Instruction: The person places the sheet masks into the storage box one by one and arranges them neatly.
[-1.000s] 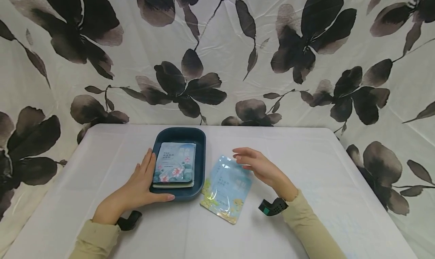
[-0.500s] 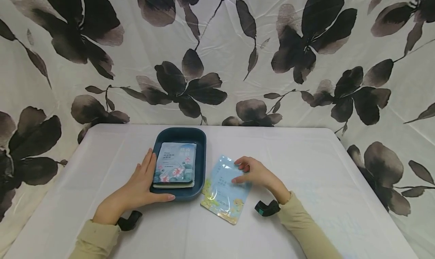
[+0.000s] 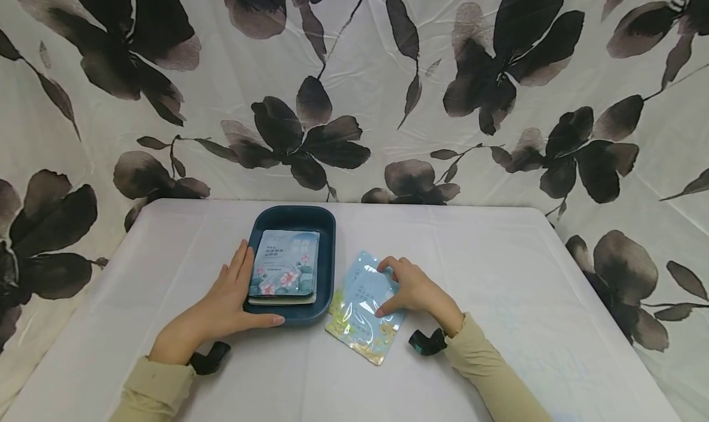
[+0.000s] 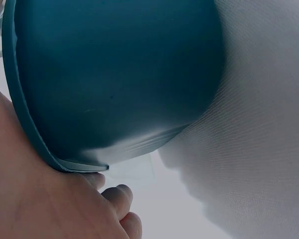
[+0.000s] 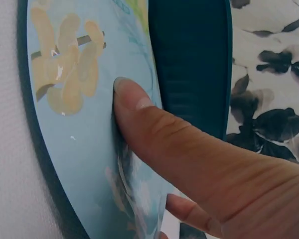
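A dark blue tray (image 3: pixel 327 262) stands on the white table, a stack of face mask packets (image 3: pixel 284 263) with pink flowers on top lying in it. My left hand (image 3: pixel 218 305) rests against the tray's left side with straight fingers, thumb along the near rim. To the tray's right is a light blue face mask packet (image 3: pixel 360 317). My right hand (image 3: pixel 418 291) pinches this packet across its right part, thumb on the face and fingers by the far edge. In the right wrist view the thumb (image 5: pixel 154 117) presses into the packet, which creases under it.
The white-covered table (image 3: pixel 498 274) reaches back to a hanging cloth (image 3: pixel 399 102) printed with dark flowers. Each wrist wears a black camera mount, such as the right one (image 3: pixel 428 342).
My right hand has come down and left onto the loose packet, from hovering over its upper right corner to pinching it. The left hand has stayed at the tray.
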A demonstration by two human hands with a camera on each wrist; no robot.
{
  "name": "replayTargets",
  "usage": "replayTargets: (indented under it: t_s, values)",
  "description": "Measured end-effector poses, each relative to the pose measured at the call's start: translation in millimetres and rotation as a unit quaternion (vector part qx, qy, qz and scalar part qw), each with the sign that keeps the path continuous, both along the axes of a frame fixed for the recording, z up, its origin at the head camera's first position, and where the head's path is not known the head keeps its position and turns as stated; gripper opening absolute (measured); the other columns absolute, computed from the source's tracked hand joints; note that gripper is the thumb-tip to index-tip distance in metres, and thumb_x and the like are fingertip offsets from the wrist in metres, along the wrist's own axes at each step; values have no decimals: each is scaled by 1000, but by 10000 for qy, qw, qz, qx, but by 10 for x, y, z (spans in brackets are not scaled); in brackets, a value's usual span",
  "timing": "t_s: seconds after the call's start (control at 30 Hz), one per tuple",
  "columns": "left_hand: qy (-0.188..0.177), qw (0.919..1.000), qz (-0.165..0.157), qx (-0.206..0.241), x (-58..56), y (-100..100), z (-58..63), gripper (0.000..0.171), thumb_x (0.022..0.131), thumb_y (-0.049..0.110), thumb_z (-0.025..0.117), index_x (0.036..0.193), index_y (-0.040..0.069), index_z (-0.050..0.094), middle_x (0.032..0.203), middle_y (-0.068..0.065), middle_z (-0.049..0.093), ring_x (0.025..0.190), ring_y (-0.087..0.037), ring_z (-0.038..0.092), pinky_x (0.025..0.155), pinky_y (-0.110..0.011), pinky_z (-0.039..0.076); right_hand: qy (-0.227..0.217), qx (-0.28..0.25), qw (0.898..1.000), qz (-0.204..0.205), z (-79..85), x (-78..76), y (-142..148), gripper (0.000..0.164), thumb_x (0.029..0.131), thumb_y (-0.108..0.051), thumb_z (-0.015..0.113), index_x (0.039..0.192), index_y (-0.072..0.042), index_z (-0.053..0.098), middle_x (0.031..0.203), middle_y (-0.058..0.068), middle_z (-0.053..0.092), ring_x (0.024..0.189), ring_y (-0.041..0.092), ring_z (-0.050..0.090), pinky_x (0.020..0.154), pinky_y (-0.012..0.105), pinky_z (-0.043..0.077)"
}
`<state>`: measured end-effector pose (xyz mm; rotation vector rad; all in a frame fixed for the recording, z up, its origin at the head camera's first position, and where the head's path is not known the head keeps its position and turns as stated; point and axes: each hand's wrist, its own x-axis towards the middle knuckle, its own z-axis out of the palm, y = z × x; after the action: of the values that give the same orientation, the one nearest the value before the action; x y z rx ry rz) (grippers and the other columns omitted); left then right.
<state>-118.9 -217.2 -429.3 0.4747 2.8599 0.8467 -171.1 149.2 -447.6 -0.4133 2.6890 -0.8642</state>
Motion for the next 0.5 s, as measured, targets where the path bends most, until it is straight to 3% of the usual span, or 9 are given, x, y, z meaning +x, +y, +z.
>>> replayTargets:
  t_s: [0.2, 0.5]
  values:
    - [-2, 10000, 8, -42, 4, -3, 1, 143, 67, 66, 81, 155, -5, -8, 162, -20, -20, 147, -50, -5, 114, -67, 2, 24, -355, 9992, 199, -16, -37, 41, 78, 59, -20, 98, 128, -19, 61, 97, 6, 52, 89, 22, 49, 73, 35, 44]
    - [44, 9999, 11, -91, -1, 0, 0, 143, 67, 66, 81, 155, -5, -7, 162, -22, -17, 147, -50, -3, 114, -67, 3, 211, -1395, 9889, 474, -37, -137, 153, 63, 64, -4, 92, 122, -12, 68, 90, 6, 57, 70, 17, 45, 60, 27, 39]
